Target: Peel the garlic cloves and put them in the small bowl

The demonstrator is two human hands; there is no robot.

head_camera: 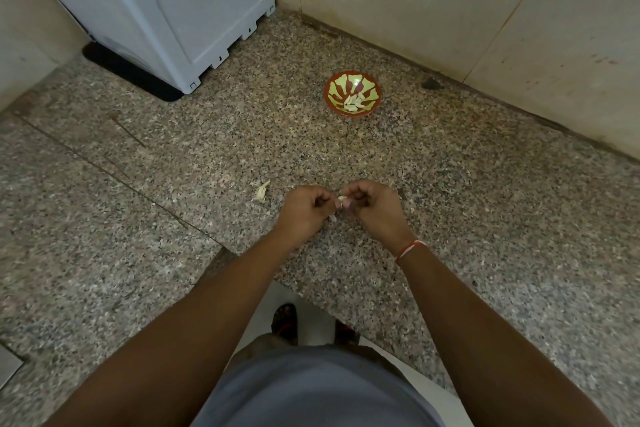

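A pale garlic clove (342, 199) is pinched between the fingertips of both hands above the speckled granite counter (450, 204). My left hand (304, 210) has its fingers curled round one end; a bit of pale skin shows below it. My right hand (375, 208) curls round the other end and wears a red and white thread at the wrist. The small bowl (353, 94), red rimmed with a green pattern, stands well beyond the hands and holds several peeled cloves. A scrap of garlic skin (261, 191) lies on the counter just left of my left hand.
A grey-white appliance (166, 7) on a black mat fills the back left corner. Beige tiled walls (433, 0) close off the back and right. A small dark chip (430, 83) lies at the wall's foot. The counter's inner corner edge runs just below my forearms.
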